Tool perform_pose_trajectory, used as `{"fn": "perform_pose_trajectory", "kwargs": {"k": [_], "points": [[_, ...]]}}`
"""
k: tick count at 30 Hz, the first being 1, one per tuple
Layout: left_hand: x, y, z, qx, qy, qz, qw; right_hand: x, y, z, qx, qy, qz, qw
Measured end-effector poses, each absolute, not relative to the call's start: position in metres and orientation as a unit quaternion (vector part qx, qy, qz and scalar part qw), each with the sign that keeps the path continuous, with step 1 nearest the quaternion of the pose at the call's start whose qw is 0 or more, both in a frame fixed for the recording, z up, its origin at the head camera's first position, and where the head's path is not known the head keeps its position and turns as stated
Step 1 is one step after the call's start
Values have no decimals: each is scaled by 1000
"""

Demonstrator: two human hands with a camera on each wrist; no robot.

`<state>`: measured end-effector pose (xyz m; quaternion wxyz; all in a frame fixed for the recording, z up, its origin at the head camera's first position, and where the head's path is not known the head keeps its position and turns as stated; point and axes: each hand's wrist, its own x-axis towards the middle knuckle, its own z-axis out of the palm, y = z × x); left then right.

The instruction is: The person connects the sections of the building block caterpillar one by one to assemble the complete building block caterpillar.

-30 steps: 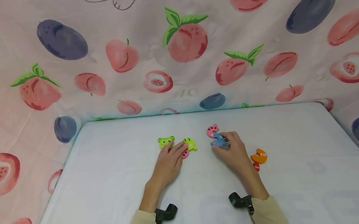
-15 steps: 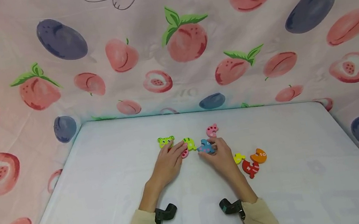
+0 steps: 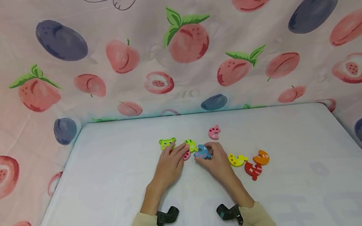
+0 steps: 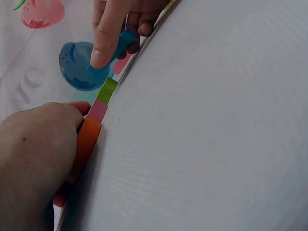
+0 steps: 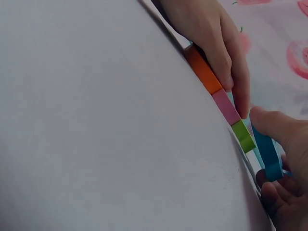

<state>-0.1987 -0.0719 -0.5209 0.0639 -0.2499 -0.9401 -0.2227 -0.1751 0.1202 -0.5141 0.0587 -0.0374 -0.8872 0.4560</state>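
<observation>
My right hand (image 3: 218,162) pinches a blue puzzle piece (image 3: 202,152) between thumb and fingers. In the right wrist view that blue piece (image 5: 267,151) is tilted, close beside the end of a joined row. The row has a green animal head (image 3: 167,143) at its left and a striped green piece (image 3: 191,145) at its right. My left hand (image 3: 168,165) rests on the row with fingers extended, covering much of its middle. Part of a pink piece (image 3: 186,155) shows by its fingertips. An orange piece (image 4: 87,144) shows its edge below this hand in the left wrist view.
Right of my right hand lie a yellow piece (image 3: 237,159), a red piece (image 3: 253,170) and an orange piece numbered 10 (image 3: 261,157). A pink spotted piece (image 3: 214,132) lies farther back. A fruit-patterned cloth (image 3: 172,52) hangs behind the white table (image 3: 119,145).
My right hand has carried the blue piece leftward, up to the striped green piece. The yellow and red pieces have come into fuller view. My left hand has stayed in place.
</observation>
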Motion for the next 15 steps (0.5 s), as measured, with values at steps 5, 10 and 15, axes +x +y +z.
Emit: {"fn": "perform_pose_trajectory", "kwargs": {"k": [5,10,15], "points": [[-199,-71,-522,-253,-939,-223,68,-175,115,-519,-48,-891,447,65],[-199,-70,-522,-254,-939,-221,68,-177,109,-521,-67,-890,443,85],[-198,-71,-522,-251,-939,-224,71,-179,103,-520,-73,-896,427,99]]}}
